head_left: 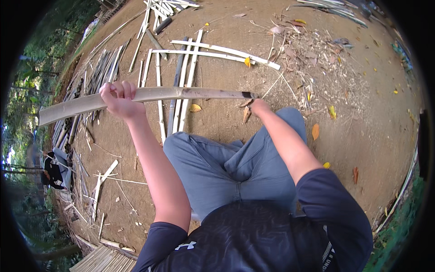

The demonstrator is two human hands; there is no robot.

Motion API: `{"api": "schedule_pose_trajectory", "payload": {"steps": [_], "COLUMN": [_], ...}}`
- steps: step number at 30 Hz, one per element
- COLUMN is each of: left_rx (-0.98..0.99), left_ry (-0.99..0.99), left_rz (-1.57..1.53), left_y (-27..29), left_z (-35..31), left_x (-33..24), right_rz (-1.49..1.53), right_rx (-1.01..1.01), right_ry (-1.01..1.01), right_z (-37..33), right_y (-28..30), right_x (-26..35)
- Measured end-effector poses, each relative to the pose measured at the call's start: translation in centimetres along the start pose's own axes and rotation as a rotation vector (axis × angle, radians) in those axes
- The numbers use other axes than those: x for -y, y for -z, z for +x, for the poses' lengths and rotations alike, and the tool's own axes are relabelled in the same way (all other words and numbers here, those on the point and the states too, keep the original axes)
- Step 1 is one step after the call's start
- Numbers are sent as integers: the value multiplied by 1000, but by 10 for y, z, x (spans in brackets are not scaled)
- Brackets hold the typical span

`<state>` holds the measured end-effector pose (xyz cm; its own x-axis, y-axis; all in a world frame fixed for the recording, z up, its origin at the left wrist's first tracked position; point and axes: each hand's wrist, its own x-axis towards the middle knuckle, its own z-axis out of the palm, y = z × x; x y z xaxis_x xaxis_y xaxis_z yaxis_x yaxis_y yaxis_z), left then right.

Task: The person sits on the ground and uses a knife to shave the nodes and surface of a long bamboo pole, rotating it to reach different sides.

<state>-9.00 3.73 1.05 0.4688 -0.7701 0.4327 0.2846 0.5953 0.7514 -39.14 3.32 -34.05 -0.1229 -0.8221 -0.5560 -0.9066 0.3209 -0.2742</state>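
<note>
A bamboo strip (163, 93) spans ten to one o'clock, the left hand (120, 104) with fingers curled round it at ten; the right hand (261, 108) is by its end near two, finger hold unclear. It looks already split; remaining shaping cannot be told; pale strips (213, 46) at twelve seem cut

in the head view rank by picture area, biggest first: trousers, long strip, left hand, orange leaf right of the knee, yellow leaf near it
1. trousers
2. long strip, though it is the longest
3. left hand
Last, unranked: orange leaf and yellow leaf, which look about alike
</note>
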Motion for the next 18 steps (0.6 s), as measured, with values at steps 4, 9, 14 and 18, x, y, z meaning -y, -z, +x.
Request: {"api": "schedule_pose_trajectory", "payload": {"steps": [4,9,14,18], "left_rx": [-6,-121,-168,-157], "left_ry": [4,-22,2,12], "left_rz": [-13,96,108,85], "left_y": [6,8,6,5], "left_z": [2,-2,1,4], "left_x": [1,0,7,6], "right_rz": [44,286,236,162], "right_rx": [-71,-179,-100,-186], "right_ry": [-4,-34,-73,-94], "right_z": [-9,-53,-25,-23], "right_y": [11,0,-8,-11], "right_x": [11,51,20,30]}}
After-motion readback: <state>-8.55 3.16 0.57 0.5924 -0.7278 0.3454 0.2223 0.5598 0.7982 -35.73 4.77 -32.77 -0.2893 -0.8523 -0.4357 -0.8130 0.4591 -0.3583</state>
